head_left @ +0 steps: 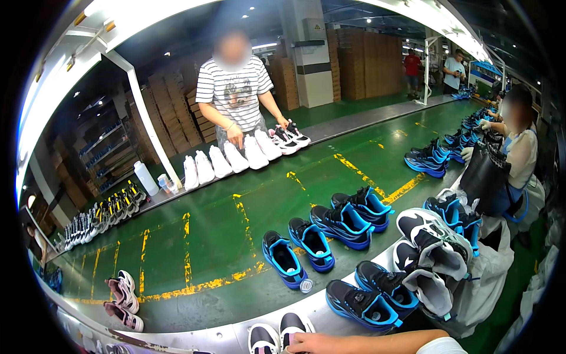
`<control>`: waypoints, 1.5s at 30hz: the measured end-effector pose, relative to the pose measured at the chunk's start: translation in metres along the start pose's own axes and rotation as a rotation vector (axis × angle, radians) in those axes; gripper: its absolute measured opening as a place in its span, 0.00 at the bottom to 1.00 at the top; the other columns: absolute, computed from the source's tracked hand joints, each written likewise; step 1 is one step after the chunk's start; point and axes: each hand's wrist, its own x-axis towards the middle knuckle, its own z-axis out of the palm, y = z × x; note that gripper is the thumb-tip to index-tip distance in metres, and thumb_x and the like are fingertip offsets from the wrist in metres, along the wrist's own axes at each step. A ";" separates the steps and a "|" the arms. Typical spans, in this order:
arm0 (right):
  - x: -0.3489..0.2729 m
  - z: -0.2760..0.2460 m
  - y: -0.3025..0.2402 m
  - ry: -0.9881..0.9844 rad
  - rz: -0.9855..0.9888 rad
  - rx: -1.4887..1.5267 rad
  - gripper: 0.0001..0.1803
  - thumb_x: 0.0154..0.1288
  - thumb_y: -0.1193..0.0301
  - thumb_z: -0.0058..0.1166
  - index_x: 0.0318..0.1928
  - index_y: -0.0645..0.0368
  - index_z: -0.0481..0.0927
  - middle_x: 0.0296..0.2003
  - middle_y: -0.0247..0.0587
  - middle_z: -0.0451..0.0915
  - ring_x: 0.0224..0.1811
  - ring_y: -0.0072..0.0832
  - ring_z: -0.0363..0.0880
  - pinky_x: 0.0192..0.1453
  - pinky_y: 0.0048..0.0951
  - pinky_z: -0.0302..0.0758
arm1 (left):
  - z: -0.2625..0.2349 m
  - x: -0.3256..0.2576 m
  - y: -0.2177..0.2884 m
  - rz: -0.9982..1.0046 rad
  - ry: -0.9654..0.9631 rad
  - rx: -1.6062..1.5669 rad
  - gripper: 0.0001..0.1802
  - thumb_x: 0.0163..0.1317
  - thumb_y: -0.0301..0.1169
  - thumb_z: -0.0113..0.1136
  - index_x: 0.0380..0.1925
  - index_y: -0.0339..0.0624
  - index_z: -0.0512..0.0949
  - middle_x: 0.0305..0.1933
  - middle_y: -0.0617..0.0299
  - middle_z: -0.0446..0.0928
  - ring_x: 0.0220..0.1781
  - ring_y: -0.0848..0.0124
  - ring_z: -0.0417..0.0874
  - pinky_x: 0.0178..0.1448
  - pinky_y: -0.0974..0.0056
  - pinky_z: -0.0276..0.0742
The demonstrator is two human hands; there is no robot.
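At the lower edge my right hand reaches in from the right, its fingers closed at the opening of a black-and-white sneaker. The frame's edge cuts off part of that hand and shoe. Close on its left stands a matching black-and-white sneaker. My left hand is out of view. Right of these, black-and-blue sneakers rest on the metal edge of the line. More black-and-blue sneakers stand in a row on the green belt just beyond.
Black-and-white sneakers are piled at the right beside a white bag. Pink-and-white sneakers sit at the left. Across the green belt, a person handles shoes behind a row of white sneakers. A gloved co-worker is at right.
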 end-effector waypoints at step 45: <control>0.167 -0.044 -0.018 -0.087 -0.138 -0.025 0.17 0.61 0.69 0.51 0.51 0.57 0.75 0.41 0.55 0.80 0.41 0.53 0.77 0.45 0.46 0.74 | 0.015 -0.003 0.005 0.224 -0.198 0.439 0.19 0.66 0.34 0.51 0.54 0.34 0.72 0.41 0.48 0.79 0.41 0.63 0.81 0.48 0.62 0.78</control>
